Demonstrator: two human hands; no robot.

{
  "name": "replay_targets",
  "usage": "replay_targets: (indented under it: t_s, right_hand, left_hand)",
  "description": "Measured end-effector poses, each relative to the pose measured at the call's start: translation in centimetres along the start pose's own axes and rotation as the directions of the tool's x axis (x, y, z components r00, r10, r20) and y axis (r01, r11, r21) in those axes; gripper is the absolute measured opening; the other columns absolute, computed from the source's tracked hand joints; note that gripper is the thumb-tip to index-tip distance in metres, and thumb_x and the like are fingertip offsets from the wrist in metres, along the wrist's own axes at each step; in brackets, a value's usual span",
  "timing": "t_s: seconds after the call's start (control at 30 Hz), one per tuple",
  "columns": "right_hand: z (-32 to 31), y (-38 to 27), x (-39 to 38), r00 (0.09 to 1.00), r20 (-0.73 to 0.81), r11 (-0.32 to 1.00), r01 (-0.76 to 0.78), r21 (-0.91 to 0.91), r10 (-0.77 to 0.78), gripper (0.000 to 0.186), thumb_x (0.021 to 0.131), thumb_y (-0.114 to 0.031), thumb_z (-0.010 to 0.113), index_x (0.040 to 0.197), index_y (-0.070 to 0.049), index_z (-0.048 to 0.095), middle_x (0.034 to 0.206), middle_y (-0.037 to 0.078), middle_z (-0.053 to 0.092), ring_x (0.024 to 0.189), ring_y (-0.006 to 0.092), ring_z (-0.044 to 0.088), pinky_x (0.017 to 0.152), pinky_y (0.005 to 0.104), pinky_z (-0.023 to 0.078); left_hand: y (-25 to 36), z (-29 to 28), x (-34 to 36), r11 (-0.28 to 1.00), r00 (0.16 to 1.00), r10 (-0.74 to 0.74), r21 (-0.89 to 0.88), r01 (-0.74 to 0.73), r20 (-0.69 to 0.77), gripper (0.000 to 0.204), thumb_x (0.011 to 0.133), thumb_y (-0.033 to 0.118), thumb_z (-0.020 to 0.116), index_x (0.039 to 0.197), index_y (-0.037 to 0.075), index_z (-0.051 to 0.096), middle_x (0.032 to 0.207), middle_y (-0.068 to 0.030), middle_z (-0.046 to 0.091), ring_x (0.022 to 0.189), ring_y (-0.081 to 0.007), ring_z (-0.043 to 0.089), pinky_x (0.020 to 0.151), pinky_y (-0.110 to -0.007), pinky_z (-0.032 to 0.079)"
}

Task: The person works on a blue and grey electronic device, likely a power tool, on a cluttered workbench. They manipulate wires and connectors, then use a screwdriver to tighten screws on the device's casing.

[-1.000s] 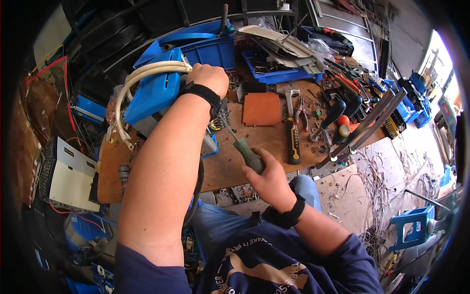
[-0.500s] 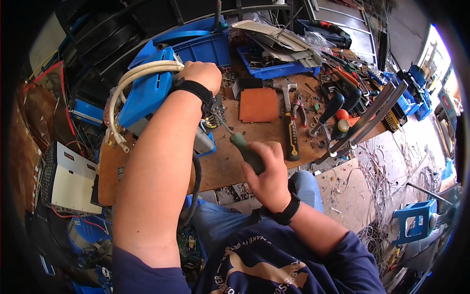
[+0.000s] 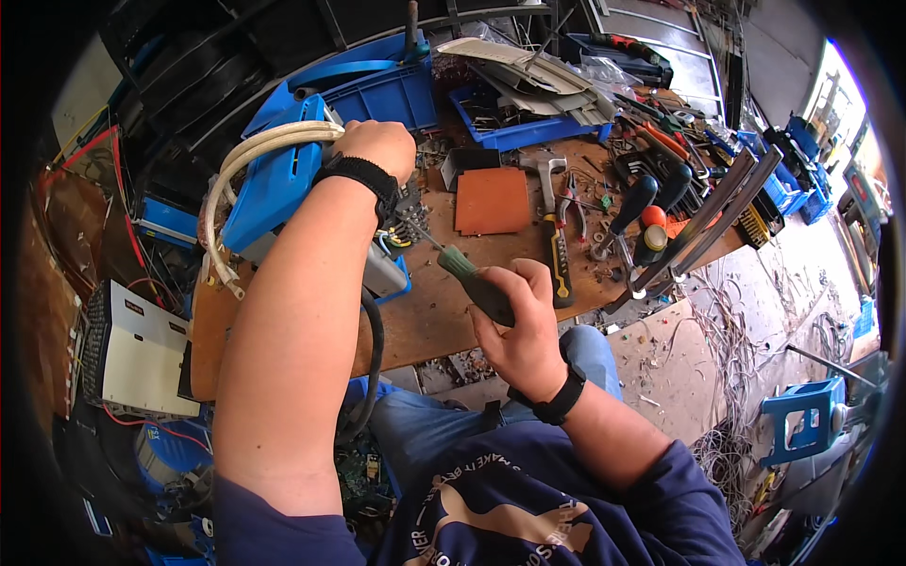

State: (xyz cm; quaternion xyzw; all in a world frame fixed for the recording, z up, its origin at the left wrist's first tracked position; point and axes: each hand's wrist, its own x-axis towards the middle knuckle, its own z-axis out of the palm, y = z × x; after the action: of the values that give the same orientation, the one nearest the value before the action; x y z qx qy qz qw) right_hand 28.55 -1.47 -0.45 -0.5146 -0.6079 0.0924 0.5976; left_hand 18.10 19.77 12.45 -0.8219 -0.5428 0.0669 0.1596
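Note:
My left hand [image 3: 379, 146] rests on top of a blue-cased device [image 3: 278, 179] at the left of the wooden bench, closed over a bundle of cream cables [image 3: 236, 170] that loops off its side. My right hand [image 3: 517, 325] grips a screwdriver [image 3: 467, 278] with a green and black handle. Its metal shaft points up and left toward the grey lower part of the device [image 3: 389, 269], under my left wrist. The tip is hidden behind my left forearm.
An orange-brown square plate [image 3: 493, 200], a yellow-handled hammer [image 3: 557, 241], pliers and several other tools lie on the wooden bench [image 3: 444, 311]. Blue bins [image 3: 377, 90] stand at the back. A white perforated case [image 3: 132, 354] sits at left, a blue stool [image 3: 802, 420] at right.
Both hands keep their hold. The screwdriver handle has shifted slightly while its shaft stays aimed at the device; my left hand stays on the cables.

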Motion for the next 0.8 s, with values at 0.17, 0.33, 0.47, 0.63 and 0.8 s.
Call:
replay_targets:
  t_s: [0.17,0.33,0.47,0.63,0.8]
  right_hand:
    - [0.9,1.1,-0.4,0.925,-0.078,0.885,-0.326,0.332,0.371,0.036,0.088,-0.014,0.06,0.12,0.002,0.051,0.108,0.022,0.053,0.095,0.0323,0.056,0.082,0.0359,0.046]
    - [-0.1,0.4,0.2,0.842,0.136,0.781,-0.535,0.321,0.521,0.033,0.089,-0.013,0.058,0.12,-0.001,0.052,0.103,0.02,0.058,0.086,0.0302,0.059,0.08,0.0352,0.047]
    - [-0.1,0.8,-0.3,0.995,0.038,0.994,-0.095,0.061,0.093,0.042,0.075,-0.004,0.07,0.114,-0.001,0.054,0.105,0.019,0.049,0.098,0.0357,0.052,0.085,0.0366,0.045]
    - [-0.5,1.2,-0.2,0.908,0.083,0.881,-0.418,0.224,0.41,0.042,0.082,-0.017,0.07,0.117,-0.001,0.054,0.111,0.023,0.05,0.096,0.0352,0.055,0.082,0.0367,0.046]
    - [-0.5,1.6,-0.6,0.96,0.117,0.954,-0.268,0.133,0.253,0.038,0.078,-0.003,0.065,0.115,-0.003,0.056,0.11,0.021,0.051,0.094,0.0372,0.057,0.08,0.0388,0.048]
  left_hand:
    - [0.2,-0.1,0.4,0.999,1.0,0.024,0.02,-0.024,-0.003,0.031,0.086,0.032,0.063,0.099,0.005,0.07,0.1,-0.0175,0.068,0.1,-0.0346,0.063,0.089,-0.042,0.048]
    - [0.0,-0.6,-0.4,0.998,0.998,0.055,0.01,-0.055,0.017,0.029,0.086,0.03,0.063,0.098,0.005,0.07,0.098,-0.0179,0.068,0.098,-0.0356,0.063,0.088,-0.043,0.048]
    - [0.2,-1.0,-0.7,0.995,0.995,0.099,0.025,-0.1,0.023,0.029,0.086,0.03,0.064,0.099,0.005,0.069,0.098,-0.0178,0.067,0.098,-0.0355,0.062,0.088,-0.043,0.048]
    - [0.2,-1.0,-0.7,0.994,0.994,0.103,0.021,-0.104,0.037,0.031,0.085,0.029,0.065,0.104,0.005,0.069,0.102,-0.0178,0.067,0.099,-0.0353,0.062,0.089,-0.042,0.048]
    - [0.2,-1.1,-0.5,0.998,0.996,0.061,0.001,-0.061,0.064,0.034,0.085,0.029,0.066,0.109,0.005,0.067,0.105,-0.0182,0.066,0.103,-0.0347,0.061,0.091,-0.041,0.047]
